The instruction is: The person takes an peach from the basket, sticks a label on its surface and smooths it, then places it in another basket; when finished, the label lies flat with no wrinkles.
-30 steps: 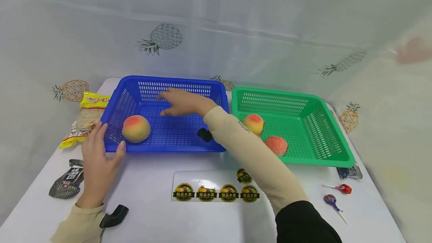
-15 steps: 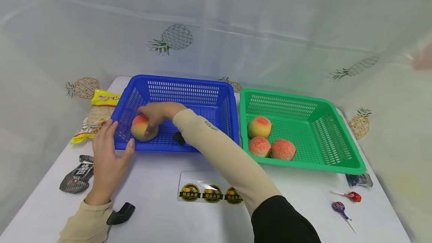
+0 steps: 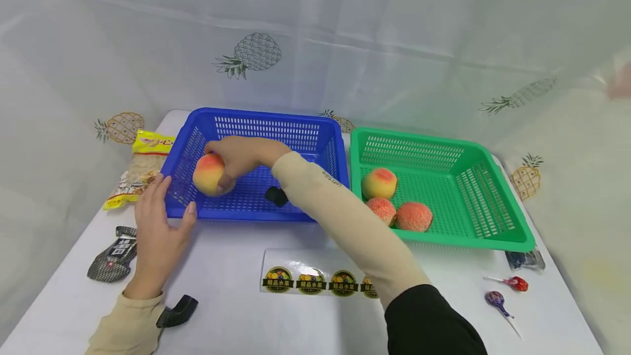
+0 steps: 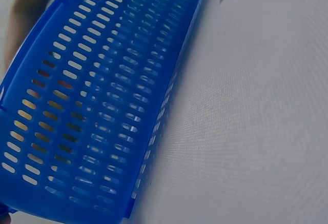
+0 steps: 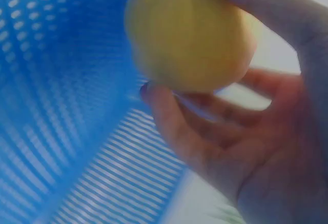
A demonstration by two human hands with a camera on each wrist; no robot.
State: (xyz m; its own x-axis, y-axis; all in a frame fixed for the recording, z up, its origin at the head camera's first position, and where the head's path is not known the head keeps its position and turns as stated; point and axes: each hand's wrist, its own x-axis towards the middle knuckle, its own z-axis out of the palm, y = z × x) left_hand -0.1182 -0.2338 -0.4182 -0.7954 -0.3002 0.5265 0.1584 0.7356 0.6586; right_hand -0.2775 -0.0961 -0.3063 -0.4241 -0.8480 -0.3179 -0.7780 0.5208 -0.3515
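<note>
A yellow-red peach (image 3: 209,175) is gripped by my right hand (image 3: 242,155) inside the blue basket (image 3: 246,216), toward its left end. In the right wrist view, fingers and thumb curl round the peach (image 5: 189,34), raised off the mesh. My left hand (image 3: 160,233) rests at the basket's near left corner, fingers along the left side, thumb near the front wall. Most of that hand is out of the left wrist view, which shows the basket's wall (image 4: 102,85). To the right, a green basket (image 3: 443,240) holds a yellow-red peach (image 3: 379,183) and two pinkish-red fruits (image 3: 414,217).
A yellow snack bag (image 3: 140,163) leans left of the blue basket. A dark checked packet (image 3: 112,256) lies by my left hand. A sticker sheet (image 3: 310,281) lies in front, partly covered by my right sleeve. Two lollipops (image 3: 516,284) and a dark packet (image 3: 525,260) are at the right.
My right hand reached left to the peach in the blue basket and took hold of it. The peach has since risen slightly. My left hand stays at the basket corner.
</note>
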